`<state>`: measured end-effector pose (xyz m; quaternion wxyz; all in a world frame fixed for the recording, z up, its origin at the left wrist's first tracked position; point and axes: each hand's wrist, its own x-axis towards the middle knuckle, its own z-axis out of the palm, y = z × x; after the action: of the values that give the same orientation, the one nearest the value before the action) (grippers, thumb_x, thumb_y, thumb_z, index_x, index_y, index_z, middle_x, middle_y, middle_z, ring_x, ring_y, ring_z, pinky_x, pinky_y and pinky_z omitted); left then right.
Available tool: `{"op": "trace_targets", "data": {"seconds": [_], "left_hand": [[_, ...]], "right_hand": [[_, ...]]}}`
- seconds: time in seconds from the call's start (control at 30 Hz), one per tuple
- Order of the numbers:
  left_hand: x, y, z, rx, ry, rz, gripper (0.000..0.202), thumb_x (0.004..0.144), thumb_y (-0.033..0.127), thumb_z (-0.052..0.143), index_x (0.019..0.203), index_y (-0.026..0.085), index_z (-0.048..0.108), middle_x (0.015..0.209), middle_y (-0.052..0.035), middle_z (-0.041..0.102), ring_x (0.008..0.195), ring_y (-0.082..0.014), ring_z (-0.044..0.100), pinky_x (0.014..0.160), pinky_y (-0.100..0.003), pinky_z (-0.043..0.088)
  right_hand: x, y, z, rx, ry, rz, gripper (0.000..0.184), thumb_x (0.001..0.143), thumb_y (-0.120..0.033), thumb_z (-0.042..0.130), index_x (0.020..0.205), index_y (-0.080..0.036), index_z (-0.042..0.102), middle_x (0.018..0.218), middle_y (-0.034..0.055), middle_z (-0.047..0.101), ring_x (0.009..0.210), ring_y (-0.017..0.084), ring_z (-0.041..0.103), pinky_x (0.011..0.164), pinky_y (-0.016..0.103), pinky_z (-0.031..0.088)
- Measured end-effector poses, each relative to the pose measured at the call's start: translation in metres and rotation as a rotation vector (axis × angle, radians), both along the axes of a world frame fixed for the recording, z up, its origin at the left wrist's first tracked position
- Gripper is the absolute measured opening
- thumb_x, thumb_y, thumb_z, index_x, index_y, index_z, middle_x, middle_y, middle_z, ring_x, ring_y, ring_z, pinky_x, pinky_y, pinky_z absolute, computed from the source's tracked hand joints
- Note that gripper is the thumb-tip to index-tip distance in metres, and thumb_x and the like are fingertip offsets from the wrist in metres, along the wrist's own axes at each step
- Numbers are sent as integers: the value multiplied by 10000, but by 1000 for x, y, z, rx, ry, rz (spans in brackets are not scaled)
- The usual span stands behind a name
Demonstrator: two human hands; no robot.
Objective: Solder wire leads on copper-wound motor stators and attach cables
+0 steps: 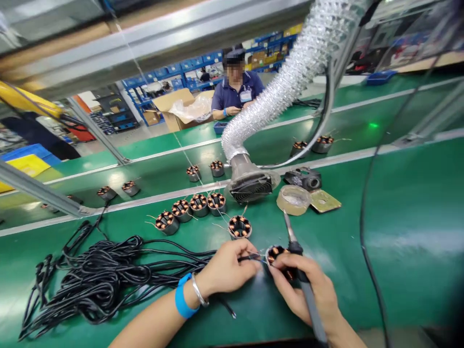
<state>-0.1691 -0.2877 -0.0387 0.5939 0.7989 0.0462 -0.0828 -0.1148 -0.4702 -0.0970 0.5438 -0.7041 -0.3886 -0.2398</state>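
Note:
My left hand (232,266) pinches the stripped end of a black cable, its thin wires reaching toward a motor stator (274,253). A blue band and a silver bangle circle that wrist. With my right hand (311,285) I grip a soldering iron (306,295), its tip pointing up and away from me, while thumb and fingertips rest on the same stator with copper coils. Just beyond stands another stator (239,227) with loose wire ends. A bundle of black cables (108,275) lies left of my hands. My fingers partly hide the held stator and the wire joint.
Several stators (198,205) stand in a row behind my hands, others on the strip beyond. A fume extractor nozzle (250,183) hangs over the green bench (409,232). Near it sit a round tan dish (293,199) and a metal plate (325,200). A person (237,92) sits opposite.

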Motion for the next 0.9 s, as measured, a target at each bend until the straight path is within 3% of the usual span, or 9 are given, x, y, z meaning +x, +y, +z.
{"op": "trace_targets", "data": {"seconds": [0.13,0.37,0.47,0.6,0.77,0.9], "left_hand": [[3,0,0,31,28,-24,172,815,300,633,797,129,629,680,22,556,617,-102,444,580,-206,354],[6,-5,3,-24,98,-18,274,790,387,694,811,114,711,725,-15,648,654,-119,509,648,-223,411],[5,1,-1,-124,101,9,330,741,433,733,812,115,690,631,12,595,549,-85,454,538,-196,359],[5,9,-6,-279,214,103,385,722,499,723,729,125,628,537,44,527,377,-33,311,389,-183,180],[7,5,-3,-289,252,183,379,665,463,787,689,110,652,496,66,453,412,-22,219,413,-187,131],[9,0,1,-224,255,165,389,666,471,792,728,94,715,523,52,442,482,-45,245,462,-201,171]], "right_hand": [[1,0,-4,64,-42,35,367,765,-22,674,1072,-194,567,866,45,713,814,199,711,776,341,601],[1,3,-1,126,-38,41,371,762,-30,667,1064,-223,569,859,39,729,768,201,720,726,359,619],[2,3,1,155,-40,63,371,755,-23,666,1056,-216,568,828,42,724,746,211,713,697,366,613],[3,3,-2,192,-27,88,367,750,-15,662,1048,-205,565,806,46,716,720,209,697,697,385,604],[3,3,-6,192,-28,115,379,739,-4,660,1045,-204,562,809,47,717,718,207,682,746,425,597],[5,2,-2,192,-45,150,361,748,-2,640,1040,-202,566,791,39,707,685,187,663,761,433,591]]}}
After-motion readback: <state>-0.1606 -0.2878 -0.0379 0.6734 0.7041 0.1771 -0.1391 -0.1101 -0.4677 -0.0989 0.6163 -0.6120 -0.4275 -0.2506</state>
